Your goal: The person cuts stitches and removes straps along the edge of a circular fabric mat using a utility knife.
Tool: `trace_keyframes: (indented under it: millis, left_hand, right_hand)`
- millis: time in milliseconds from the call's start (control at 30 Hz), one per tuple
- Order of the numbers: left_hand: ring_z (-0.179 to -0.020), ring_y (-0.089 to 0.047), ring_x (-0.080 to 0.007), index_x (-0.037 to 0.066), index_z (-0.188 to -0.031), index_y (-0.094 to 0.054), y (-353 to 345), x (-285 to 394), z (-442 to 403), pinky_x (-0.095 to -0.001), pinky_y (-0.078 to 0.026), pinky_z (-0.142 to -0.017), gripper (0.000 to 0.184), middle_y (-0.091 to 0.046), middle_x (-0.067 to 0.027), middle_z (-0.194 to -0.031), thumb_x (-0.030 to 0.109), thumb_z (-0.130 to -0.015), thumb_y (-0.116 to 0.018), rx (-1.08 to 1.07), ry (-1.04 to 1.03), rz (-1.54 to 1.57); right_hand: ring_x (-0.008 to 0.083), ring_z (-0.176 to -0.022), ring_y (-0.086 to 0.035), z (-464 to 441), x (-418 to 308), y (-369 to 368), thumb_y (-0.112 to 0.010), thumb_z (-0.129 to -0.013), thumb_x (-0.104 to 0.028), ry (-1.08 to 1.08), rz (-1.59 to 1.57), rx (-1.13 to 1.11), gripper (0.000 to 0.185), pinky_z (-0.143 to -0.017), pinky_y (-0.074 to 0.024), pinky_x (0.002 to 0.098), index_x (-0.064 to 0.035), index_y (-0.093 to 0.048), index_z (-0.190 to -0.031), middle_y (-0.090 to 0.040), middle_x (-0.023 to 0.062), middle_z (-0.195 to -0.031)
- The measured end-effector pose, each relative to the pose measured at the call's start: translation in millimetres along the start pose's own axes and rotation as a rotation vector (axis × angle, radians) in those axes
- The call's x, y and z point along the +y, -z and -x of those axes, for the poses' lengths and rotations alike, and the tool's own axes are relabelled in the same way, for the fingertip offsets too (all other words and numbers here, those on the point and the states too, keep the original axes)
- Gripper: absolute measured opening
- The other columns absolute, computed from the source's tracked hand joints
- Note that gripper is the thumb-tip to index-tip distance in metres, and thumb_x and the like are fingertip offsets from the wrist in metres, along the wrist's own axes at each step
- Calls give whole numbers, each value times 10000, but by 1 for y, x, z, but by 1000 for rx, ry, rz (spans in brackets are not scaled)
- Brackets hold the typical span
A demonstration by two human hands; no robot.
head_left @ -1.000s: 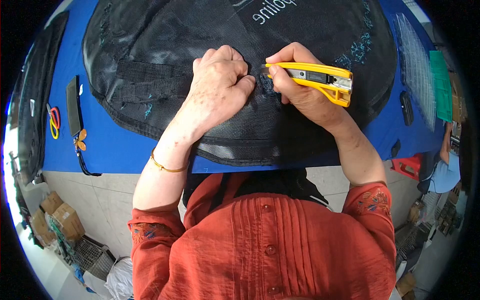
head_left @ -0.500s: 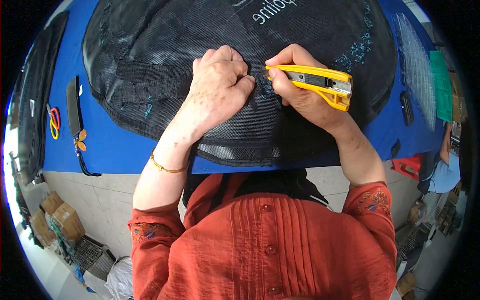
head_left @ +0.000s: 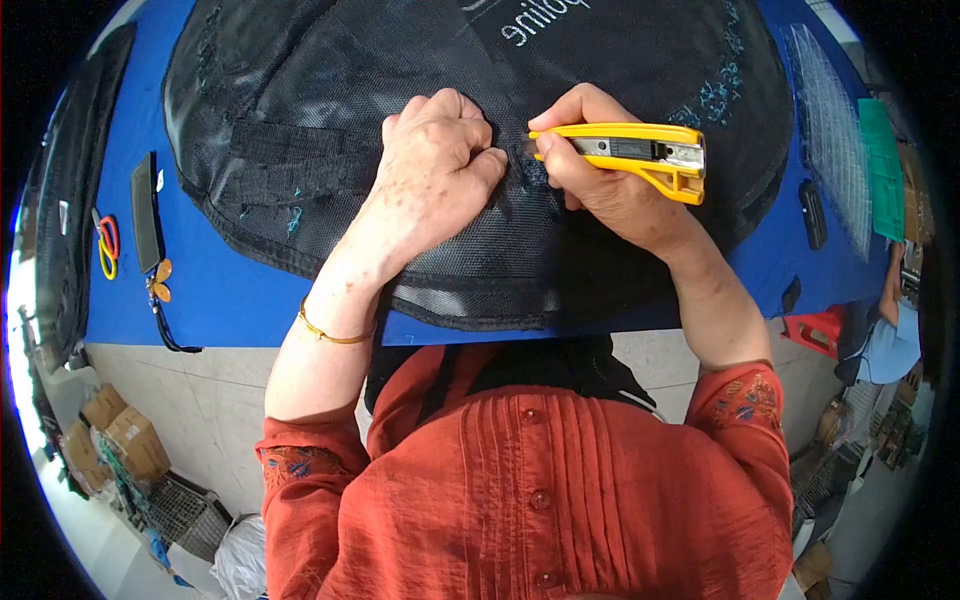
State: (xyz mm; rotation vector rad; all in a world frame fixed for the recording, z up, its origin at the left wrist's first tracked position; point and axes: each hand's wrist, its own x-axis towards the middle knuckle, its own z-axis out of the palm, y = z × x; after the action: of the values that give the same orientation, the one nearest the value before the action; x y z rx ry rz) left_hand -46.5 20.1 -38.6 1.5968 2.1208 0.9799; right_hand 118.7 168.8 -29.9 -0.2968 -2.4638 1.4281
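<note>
A round black mesh fabric [head_left: 470,225] with white lettering lies over the blue table. My left hand [head_left: 437,150] rests on it with curled fingers, thumb against the fist, gripping the mesh; the fingertips are hidden. Just to the right, my right hand [head_left: 610,185] is closed around a yellow utility knife [head_left: 625,150]. The knife's tip points left toward my left hand, close above the fabric. Blue thread scraps [head_left: 715,95] lie scattered at the upper right of the mesh, and a few more blue threads [head_left: 294,220] lie near a black strap [head_left: 300,160] on the left.
Scissors [head_left: 107,245] with red and yellow handles and a dark phone-like case [head_left: 148,215] with a lanyard lie on the blue table [head_left: 240,315] at left. A black object [head_left: 812,215], a clear sheet [head_left: 830,130] and a green tray [head_left: 881,170] are at right.
The utility knife has tilted slightly and now lies more level, its rear end a little higher. My left hand has shifted slightly up and left, still closed on the mesh.
</note>
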Motion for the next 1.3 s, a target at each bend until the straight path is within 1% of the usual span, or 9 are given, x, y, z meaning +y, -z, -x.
trace_keyframes:
  millis: [333, 400, 600, 733, 800, 900, 1000, 1233, 1300]
  left_hand:
    - [-1049, -571, -288, 22, -839, -726, -1, 0, 1, -437, -410, -955, 139, -643, -86, -1011, 161, -844, -716, 22, -11, -10]
    - [-1014, -553, -269, 10, -850, -661, -1, 0, 1, -398, -398, -951, 167, -603, -84, -1000, 169, -884, -699, 12, -24, -28]
    - [-1014, -556, -273, 13, -835, -658, -2, -3, 1, -397, -405, -942, 169, -605, -80, -1001, 169, -876, -709, 24, -42, -33]
    - [-1014, -556, -273, 12, -830, -658, -2, -3, 1, -397, -406, -939, 168, -609, -82, -1004, 164, -876, -711, 28, -42, -28]
    - [-1014, -555, -274, 9, -835, -655, -2, -3, 2, -400, -405, -939, 166, -609, -85, -1001, 159, -878, -711, 22, -41, -23]
    - [-1003, -556, -271, 7, -843, -653, -1, -2, 2, -401, -408, -934, 165, -609, -87, -990, 157, -883, -708, 22, -51, -20]
    - [-1012, -575, -299, 13, -808, -695, -1, -1, 1, -429, -414, -950, 157, -645, -86, -992, 161, -845, -732, 24, -11, 8]
    - [-1017, -575, -294, -12, -824, -693, 7, 2, 2, -422, -414, -957, 197, -641, -102, -1002, 171, -835, -764, -21, -41, -4]
    - [-1028, -571, -298, -19, -831, -692, 8, 1, 1, -418, -412, -963, 192, -637, -107, -1019, 156, -826, -771, -44, -13, 31]
  right_hand:
    - [156, -794, -641, -1, -1, 4, -670, -939, -37, 59, 37, 6, 109, -708, -532, 253, -113, -640, -1011, -593, 31, -966]
    - [154, -790, -638, -1, -4, 3, -668, -939, -35, -16, -21, 19, 97, -714, -534, 255, -100, -638, -1004, -592, 31, -954]
    - [124, -774, -618, -4, -2, 2, -650, -945, -60, 54, 19, 31, 73, -701, -506, 246, -54, -599, -997, -579, 31, -895]
    - [119, -761, -607, -4, -6, 6, -645, -947, -84, -14, 12, -13, 85, -693, -492, 241, -50, -582, -992, -573, 32, -880]
    - [120, -752, -604, -4, -5, 6, -641, -949, -101, 59, 53, -14, 90, -696, -493, 241, -58, -578, -998, -568, 33, -869]
    - [139, -764, -616, -3, -4, 7, -657, -933, -99, 42, 15, -17, 72, -700, -505, 254, -74, -596, -961, -581, 35, -892]
    - [169, -792, -633, -4, -13, 16, -684, -891, -101, -25, 138, -110, 61, -720, -524, 279, -100, -625, -873, -609, 34, -976]
    - [135, -792, -634, -3, -9, 18, -667, -906, -114, 32, 148, -77, 53, -724, -524, 272, -82, -628, -888, -605, 34, -978]
    - [132, -805, -644, -2, -15, 19, -675, -897, -105, -360, -131, -104, 62, -714, -527, 261, -70, -625, -886, -612, 37, -982]
